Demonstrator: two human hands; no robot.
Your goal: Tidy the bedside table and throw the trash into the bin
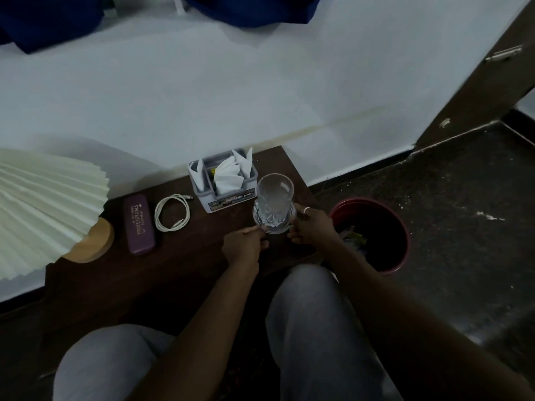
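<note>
A clear cut-glass tumbler (pixel 274 202) stands on a clear coaster or saucer at the right end of the dark wooden bedside table (pixel 185 261). My left hand (pixel 243 246) pinches the saucer's left rim with curled fingers. My right hand (pixel 312 225), with a ring on one finger, grips the saucer's right rim. To the right of the table, on the floor, stands a red round bin (pixel 404 224) with wrappers and other trash inside.
Behind the glass sits a grey organiser box (pixel 225 195) stuffed with white tissues. Left of it lie a coiled white cable (pixel 172 212), a purple glasses case (pixel 139 224) and a pleated cream lamp (pixel 46 204) on a wooden base. My knees are below the table.
</note>
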